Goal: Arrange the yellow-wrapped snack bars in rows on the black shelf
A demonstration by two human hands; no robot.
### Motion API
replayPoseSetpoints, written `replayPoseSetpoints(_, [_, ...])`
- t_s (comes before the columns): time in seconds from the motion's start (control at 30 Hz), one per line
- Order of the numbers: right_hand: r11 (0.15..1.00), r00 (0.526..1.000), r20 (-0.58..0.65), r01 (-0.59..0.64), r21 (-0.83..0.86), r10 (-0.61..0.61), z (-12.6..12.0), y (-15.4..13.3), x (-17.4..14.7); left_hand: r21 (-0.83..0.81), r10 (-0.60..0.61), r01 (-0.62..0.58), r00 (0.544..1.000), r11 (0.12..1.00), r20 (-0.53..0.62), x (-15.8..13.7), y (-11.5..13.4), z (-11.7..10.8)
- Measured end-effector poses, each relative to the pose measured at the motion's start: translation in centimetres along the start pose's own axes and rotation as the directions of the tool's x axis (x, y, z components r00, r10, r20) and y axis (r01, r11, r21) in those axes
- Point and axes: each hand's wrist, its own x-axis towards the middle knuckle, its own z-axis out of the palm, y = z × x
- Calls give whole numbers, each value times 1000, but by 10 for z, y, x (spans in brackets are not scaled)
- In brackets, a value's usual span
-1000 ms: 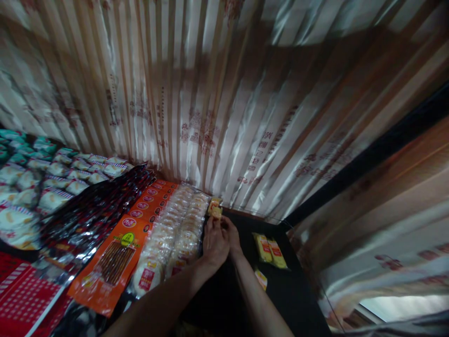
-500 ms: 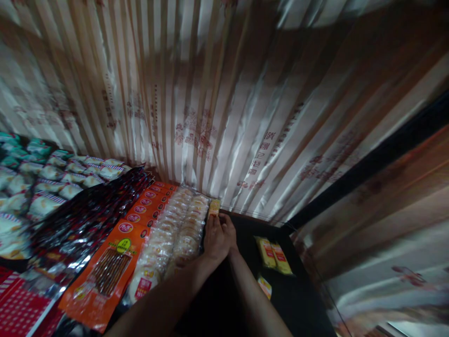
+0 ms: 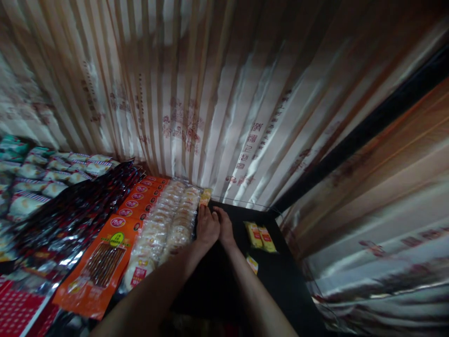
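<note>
A small yellow snack packet [image 3: 206,195] stands at the back edge of the black tabletop, beside the rows of clear-wrapped round crackers [image 3: 182,220]. My left hand [image 3: 207,227] has its fingers closed on the near end of this packet and hides its lower part. Close against it on the right, my right hand [image 3: 225,225] has loosely bent fingers pointing toward the left hand, a small gap from the packet, and nothing visible in them. Two yellow packets [image 3: 260,236] lie side by side to the right. Another small yellow and white packet [image 3: 252,264] lies nearer to me.
To the left are orange snack bags [image 3: 101,264], dark glossy packs [image 3: 73,210], white striped packs [image 3: 31,196] and a red dotted pack [image 3: 21,304]. A printed curtain [image 3: 217,117] hangs behind the black table [image 3: 280,281]; a dark pole [image 3: 351,135] slants at right.
My right hand has drawn slightly away from the yellow packet and the left hand's fingertips. My left hand stays at the packet. The whole view has shifted, moving the scene left and a little up.
</note>
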Motion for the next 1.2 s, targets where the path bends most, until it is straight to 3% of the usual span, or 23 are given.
replayPoseSetpoints(0.13, [962, 992, -52, 97, -256, -114, -34, -6, -22, 88, -32, 28, 999, 996, 37, -15, 17, -17])
replayPoseSetpoints(0.23, [886, 987, -75, 94, -454, -144, -67, -9, -41, 159, -61, 45, 993, 986, 97, -34, 28, -23])
replayPoseSetpoints(0.4, [725, 986, -155, -156, -671, 68, -109, -19, -81, 102, -25, 0, 969, 995, 247, -76, 37, -24])
replayPoseSetpoints(0.57, [615, 926, -187, -359, -702, 327, -117, -29, -116, 55, -56, 36, 905, 998, 422, -108, 32, -19])
replayPoseSetpoints(0.7, [642, 901, -149, -399, -655, 408, -107, -27, -129, 50, -76, 59, 874, 997, 479, -121, 23, -18])
replayPoseSetpoints(0.87, [849, 966, -134, -257, -462, 220, -88, -17, -132, 13, -94, 100, 874, 995, 476, -125, 18, -26])
replayPoseSetpoints(0.97, [945, 971, -180, -200, -258, 157, -78, -11, -131, -7, -108, 123, 896, 992, 431, -125, 17, -34])
replayPoseSetpoints(1.07, [959, 948, -163, -281, -40, 272, -70, -11, -126, -34, -133, 153, 931, 988, 341, -125, 16, -41])
replayPoseSetpoints(1.2, [893, 913, 6, -399, 208, 407, -63, -17, -119, -81, -184, 211, 949, 974, 256, -123, 15, -46])
